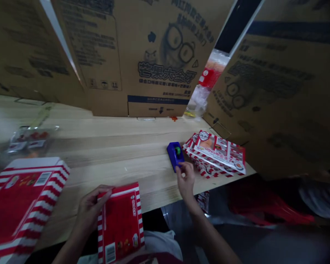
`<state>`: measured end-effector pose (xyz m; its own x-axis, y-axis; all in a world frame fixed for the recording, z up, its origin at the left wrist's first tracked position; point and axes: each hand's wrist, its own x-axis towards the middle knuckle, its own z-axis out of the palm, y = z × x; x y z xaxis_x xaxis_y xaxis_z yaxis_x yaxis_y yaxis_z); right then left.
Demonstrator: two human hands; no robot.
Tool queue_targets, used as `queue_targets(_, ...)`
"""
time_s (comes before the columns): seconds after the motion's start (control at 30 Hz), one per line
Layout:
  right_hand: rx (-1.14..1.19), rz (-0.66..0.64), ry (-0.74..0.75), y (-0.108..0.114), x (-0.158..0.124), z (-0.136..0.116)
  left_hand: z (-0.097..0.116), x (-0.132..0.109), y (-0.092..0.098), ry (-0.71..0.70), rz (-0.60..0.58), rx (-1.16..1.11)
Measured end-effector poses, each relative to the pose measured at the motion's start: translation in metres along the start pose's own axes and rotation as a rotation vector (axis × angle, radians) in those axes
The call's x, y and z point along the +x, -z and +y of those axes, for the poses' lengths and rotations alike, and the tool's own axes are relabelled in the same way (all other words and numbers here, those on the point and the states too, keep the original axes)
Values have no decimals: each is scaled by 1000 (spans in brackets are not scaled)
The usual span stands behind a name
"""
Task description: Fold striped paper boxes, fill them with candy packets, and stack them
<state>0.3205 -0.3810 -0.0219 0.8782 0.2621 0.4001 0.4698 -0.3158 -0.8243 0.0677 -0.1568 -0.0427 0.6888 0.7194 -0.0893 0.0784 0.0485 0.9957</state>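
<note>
My left hand (92, 205) grips a flat red box (121, 220) by its upper left edge, thumb on top. The box has red-and-white striped sides and a barcode, and its lower end rests near my lap. A blue tape dispenser (172, 152) with a green hub stands on the table. At its near end my right hand (186, 179) is closed, thumb and index finger pinched at the tip. Whether a strip of tape lies between those fingers is too small to tell. To the right of the dispenser lies a stack of striped boxes (217, 152).
A larger red striped box (19, 205) lies at the left, with clear plastic packs (33, 141) behind it. Tall brown cartons (154, 55) wall off the back and right. Clear bags (206, 84) fill a gap between them. A red stool (264, 205) is beyond the table's edge.
</note>
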Motion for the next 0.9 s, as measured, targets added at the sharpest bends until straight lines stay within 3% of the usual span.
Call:
queue_targets(0.07, -67, 39, -92, 18, 22, 19, 5, 3, -6, -21, -31, 34)
queue_targets(0.13, -55, -29, -178, 26, 37, 32, 11, 4, -12, -53, -57, 71)
queue_targets(0.23, 16, -115, -231, 23, 47, 44, 16, 4, -17, -86, -79, 110)
queue_targets(0.33, 111, -94, -285, 15, 49, 48, 17, 3, -17, -80, -78, 125)
queue_targets(0.63, 290, 85, -349, 24, 15, 53, 14, 1, -15, -54, -45, 141)
queue_targets(0.9, 340, 82, -376, 23, -10, 70, 32, -2, -27, -94, -117, 113)
